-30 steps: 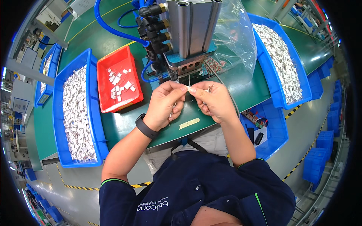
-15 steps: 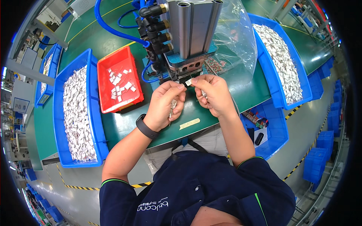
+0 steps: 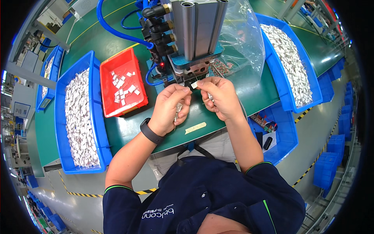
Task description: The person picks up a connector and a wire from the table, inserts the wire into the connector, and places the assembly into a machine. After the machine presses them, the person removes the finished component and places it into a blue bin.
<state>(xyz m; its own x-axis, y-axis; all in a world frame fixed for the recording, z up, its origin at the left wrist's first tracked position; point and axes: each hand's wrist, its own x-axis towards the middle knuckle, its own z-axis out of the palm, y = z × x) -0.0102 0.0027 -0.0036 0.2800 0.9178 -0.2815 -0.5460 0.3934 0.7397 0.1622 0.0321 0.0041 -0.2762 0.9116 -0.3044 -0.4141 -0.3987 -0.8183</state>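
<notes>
My right hand (image 3: 223,99) pinches a small white block with wire leads (image 3: 194,85) between thumb and forefinger, at the front of a pneumatic press (image 3: 196,31). Another white piece (image 3: 210,97) is tucked under its curled fingers. To its left, my left hand (image 3: 165,109) is closed, thumb against forefinger, with several more white blocks (image 3: 179,108) held in the palm. Its fingertips are close to the press tooling (image 3: 191,74); whether they grip a wire there cannot be made out.
A red bin (image 3: 134,99) with scattered white blocks stands left of the press. Full blue bins flank the bench, one at left (image 3: 102,144), one at right (image 3: 288,93). A clear plastic bag (image 3: 245,43) lies behind. Blue air hoses (image 3: 111,29) loop beside the press. Yellowish tape (image 3: 195,128) marks the bench.
A small red light on the press's left side now glows. Both hands stay almost where they were, still holding the white blocks.
</notes>
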